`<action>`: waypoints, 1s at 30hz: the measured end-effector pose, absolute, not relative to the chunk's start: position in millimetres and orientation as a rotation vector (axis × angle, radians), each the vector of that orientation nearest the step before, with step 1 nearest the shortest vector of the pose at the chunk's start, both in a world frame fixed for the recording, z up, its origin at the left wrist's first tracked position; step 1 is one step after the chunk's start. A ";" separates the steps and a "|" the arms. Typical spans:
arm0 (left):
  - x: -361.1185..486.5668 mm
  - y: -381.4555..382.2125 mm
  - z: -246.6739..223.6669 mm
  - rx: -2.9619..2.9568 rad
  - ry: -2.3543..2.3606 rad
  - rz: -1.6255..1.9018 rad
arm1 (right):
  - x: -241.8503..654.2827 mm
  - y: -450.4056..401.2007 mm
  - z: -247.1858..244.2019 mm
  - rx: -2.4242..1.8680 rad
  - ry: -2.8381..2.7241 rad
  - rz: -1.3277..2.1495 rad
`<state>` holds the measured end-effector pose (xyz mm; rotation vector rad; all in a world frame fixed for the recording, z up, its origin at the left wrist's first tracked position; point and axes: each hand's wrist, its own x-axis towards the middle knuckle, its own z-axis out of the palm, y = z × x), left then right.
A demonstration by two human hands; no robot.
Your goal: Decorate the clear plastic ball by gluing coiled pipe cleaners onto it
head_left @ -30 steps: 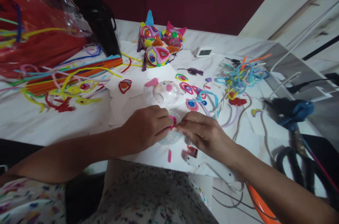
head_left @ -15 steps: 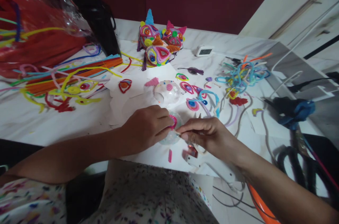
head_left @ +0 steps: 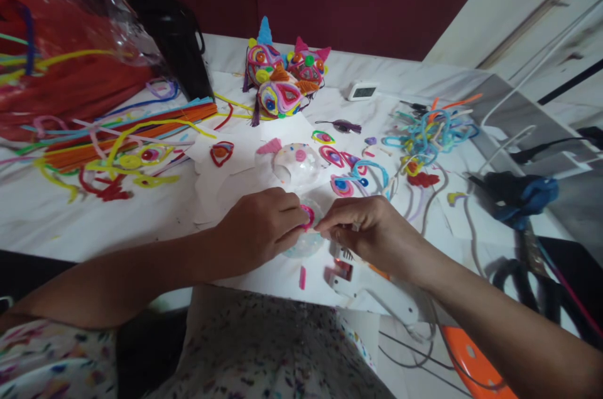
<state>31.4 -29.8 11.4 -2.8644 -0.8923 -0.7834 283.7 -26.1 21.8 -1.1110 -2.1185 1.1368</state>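
Observation:
A clear plastic half-ball (head_left: 301, 250) lies near the table's front edge, partly under my fingers. My left hand (head_left: 266, 220) is closed, its fingertips at a bright pink pipe-cleaner loop (head_left: 309, 217) on the half-ball. Just right of it, my right hand (head_left: 372, 232) pinches the end of a pale strand, probably a pipe cleaner, against the loop's lower edge; most of the strand is hidden by the hand. Behind them rests another clear half-ball (head_left: 301, 163) with pink and coloured bits. A white glue gun (head_left: 372, 301) lies under my right wrist.
Several finished colourful masks (head_left: 282, 78) stand at the back beside a black bottle (head_left: 172, 41). Pipe-cleaner bundles (head_left: 141, 129) lie left, tangled ones (head_left: 438, 132) right. Coiled eye shapes (head_left: 342, 185), a small digital display (head_left: 362, 92), scissors (head_left: 527, 279) and cables surround the work.
My right hand has shifted slightly, its fingers drawn closer along the pale strand, and the strand's loose part no longer shows below it. My left hand stays put on the pink loop.

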 end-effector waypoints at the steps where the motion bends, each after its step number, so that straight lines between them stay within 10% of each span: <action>1: 31.3 -30.0 10.8 -2.862 -0.900 -0.771 | 282.1 -24.8 24.0 -1.110 -2.140 1.109; 30: 26.1 -31.5 -0.9 -2.732 -0.792 -0.681 | 276.7 -15.3 34.8 -1.356 -2.463 0.767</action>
